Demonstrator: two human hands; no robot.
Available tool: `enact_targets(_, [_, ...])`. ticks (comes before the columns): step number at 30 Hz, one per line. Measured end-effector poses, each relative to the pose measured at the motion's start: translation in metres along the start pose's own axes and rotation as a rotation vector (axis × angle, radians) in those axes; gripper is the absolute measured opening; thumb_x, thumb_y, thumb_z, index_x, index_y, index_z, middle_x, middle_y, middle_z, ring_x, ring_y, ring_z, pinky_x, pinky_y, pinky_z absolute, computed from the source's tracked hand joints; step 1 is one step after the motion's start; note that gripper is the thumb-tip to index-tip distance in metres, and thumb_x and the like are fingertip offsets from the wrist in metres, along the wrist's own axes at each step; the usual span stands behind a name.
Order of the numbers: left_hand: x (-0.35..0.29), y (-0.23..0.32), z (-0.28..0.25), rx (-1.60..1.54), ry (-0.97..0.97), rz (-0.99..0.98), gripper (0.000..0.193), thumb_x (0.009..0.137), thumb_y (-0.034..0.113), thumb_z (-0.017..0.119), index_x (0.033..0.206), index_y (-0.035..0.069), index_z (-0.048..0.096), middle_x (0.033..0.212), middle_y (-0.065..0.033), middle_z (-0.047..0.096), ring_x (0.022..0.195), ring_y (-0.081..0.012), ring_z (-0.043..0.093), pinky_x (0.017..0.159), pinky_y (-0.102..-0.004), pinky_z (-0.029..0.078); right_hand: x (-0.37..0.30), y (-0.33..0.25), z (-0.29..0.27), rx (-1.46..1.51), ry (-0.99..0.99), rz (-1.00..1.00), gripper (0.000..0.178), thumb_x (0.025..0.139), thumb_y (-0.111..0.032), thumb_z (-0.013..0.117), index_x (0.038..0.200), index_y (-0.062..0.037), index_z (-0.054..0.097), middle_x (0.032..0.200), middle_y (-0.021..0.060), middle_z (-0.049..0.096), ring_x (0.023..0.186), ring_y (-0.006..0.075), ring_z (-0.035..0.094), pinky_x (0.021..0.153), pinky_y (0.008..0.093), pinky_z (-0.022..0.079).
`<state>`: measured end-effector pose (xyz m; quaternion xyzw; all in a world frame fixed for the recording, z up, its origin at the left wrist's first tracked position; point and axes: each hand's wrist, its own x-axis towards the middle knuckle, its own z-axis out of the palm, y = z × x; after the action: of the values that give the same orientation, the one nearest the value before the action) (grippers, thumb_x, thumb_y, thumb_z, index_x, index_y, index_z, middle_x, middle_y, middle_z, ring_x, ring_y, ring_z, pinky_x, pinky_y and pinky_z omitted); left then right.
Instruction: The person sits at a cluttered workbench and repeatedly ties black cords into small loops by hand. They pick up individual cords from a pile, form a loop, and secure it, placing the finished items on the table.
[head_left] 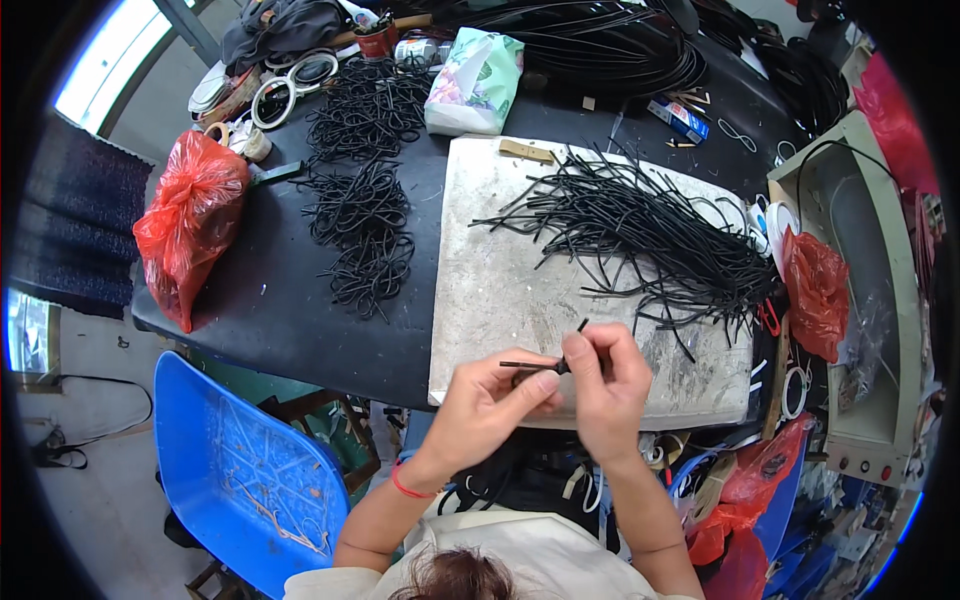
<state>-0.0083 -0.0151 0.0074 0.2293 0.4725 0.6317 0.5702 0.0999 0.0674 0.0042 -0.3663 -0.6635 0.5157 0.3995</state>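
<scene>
Between my two hands is a thin black cord (530, 365), its ends sticking out past the fingers. My left hand (490, 405), a red string round its wrist, pinches the cord between thumb and fingers. Close beside it, my right hand (608, 385) grips the same cord, one short end poking up above the thumb. Whether the cord is knotted there is hidden by the fingers. Both hands are over the near edge of a worn whitish board (490, 290). A large pile of loose black cords (640, 220) spreads over the board's far right part.
Looped black cords (365, 215) lie in a column on the dark table (270, 290). At its left sits a red plastic bag (195, 220); a tissue pack (475, 85) stands behind the board. A blue plastic chair (240, 480) is at lower left, a grey-green machine housing (850, 290) at right.
</scene>
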Motion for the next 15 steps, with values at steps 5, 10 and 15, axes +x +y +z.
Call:
enact_targets(5, [0.006, 0.006, -0.012, 0.004, -0.004, 0.036, 0.016, 0.084, 0.008, 0.059, 0.096, -0.004, 0.060, 0.083, -0.0063, 0.063, 0.075, -0.0101, 0.060, 0.068, -0.0221, 0.049, 0.011, -0.005, -0.014, 0.335, -0.186, 0.501, 0.018, 0.090, -0.019, 0.053, 0.082, -0.0029, 0.055, 0.072, -0.0009, 0.053, 0.064, 0.0031, 0.046, 0.054, 0.0180, 0.035])
enact_targets(10, [0.001, 0.002, 0.002, 0.470, 0.169, 0.220, 0.014, 0.084, 0.010, 0.060, 0.085, -0.004, 0.061, 0.077, -0.0055, 0.064, 0.072, -0.0101, 0.060, 0.063, -0.0235, 0.047, -0.001, -0.004, -0.004, -0.086, -0.170, 0.018, 0.018, 0.087, -0.015, 0.056, 0.076, -0.0015, 0.051, 0.067, -0.0017, 0.051, 0.058, 0.0050, 0.044, 0.048, 0.0220, 0.034])
enact_targets(15, [0.003, 0.009, 0.002, 0.410, 0.113, 0.109, 0.020, 0.089, 0.010, 0.052, 0.096, -0.007, 0.059, 0.084, -0.0112, 0.065, 0.077, -0.0154, 0.062, 0.069, -0.0260, 0.049, -0.002, 0.001, -0.003, -0.154, -0.110, 0.053, 0.019, 0.087, -0.016, 0.056, 0.078, 0.0002, 0.052, 0.068, 0.0006, 0.052, 0.060, 0.0058, 0.047, 0.050, 0.0257, 0.037])
